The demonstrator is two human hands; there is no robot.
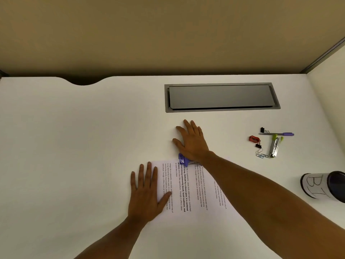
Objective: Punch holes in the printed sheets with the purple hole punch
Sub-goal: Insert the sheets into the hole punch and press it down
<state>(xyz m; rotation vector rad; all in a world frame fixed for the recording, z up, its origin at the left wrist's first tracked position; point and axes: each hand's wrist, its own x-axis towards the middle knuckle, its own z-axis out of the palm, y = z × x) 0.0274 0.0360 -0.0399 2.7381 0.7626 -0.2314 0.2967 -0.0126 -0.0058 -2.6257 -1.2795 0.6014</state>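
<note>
1. Risk: sheets could skew in the punch slot. The printed sheets (188,187) looked fanned, not squared, w/ edges offset, so holes may not line up across the stack.
2. Risk: punch could tip or slide. The right hand (192,141) pressed w/ its heel on the purple hole punch (183,160), fingers reaching past it onto the desk (74,137); an off-centre push might give a partial cut.
3. Risk: stack could creep away from the punch if the left hand (147,191) eased off.
4. Hand states: right hand was flat, fingers spread, gripping nothing, palm bearing down on the punch. Left hand was flat too, fingers together-ish, thumb out over the text, pinning the paper, not grasping.
5. Where things lay: punch sat under the right palm, at the far edge of the sheets, mostly hidden; only its purple end + metal bar showed. Sheets lay betw. the two forearms, left edge under the left hand.
6. Couldn't tell if the lever was fully down.
</note>
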